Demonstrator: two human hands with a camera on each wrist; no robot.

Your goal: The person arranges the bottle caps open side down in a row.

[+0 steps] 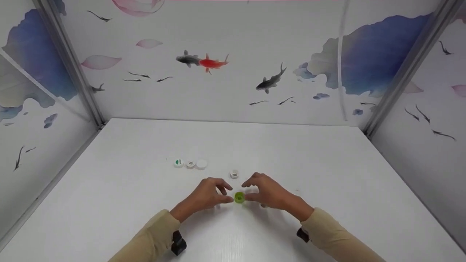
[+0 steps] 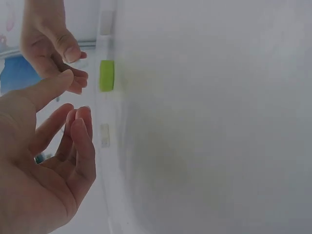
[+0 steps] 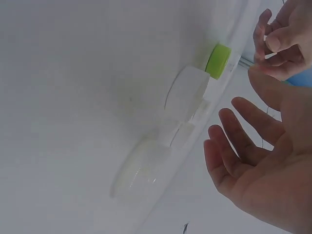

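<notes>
A green round cap (image 1: 239, 197) lies on the white table between the two hands, its hollow inside facing up. To its left is the left hand (image 1: 210, 193), thumb and fingers spread apart with nothing between them. The right hand (image 1: 268, 191) is at the cap's right side, its thumb tip close to the rim; whether it touches I cannot tell. In the left wrist view the green cap (image 2: 107, 76) sits apart from the left hand's loosely bent fingers (image 2: 84, 151). In the right wrist view the right hand's fingers (image 3: 239, 141) are spread and hold nothing.
Behind the hands stands a small white cap (image 1: 234, 174). Farther left, a cap with a green mark (image 1: 178, 163), a small white cap (image 1: 190, 165) and a larger white cap (image 1: 201, 164) form a row. A translucent round piece (image 3: 139, 170) lies near the right hand.
</notes>
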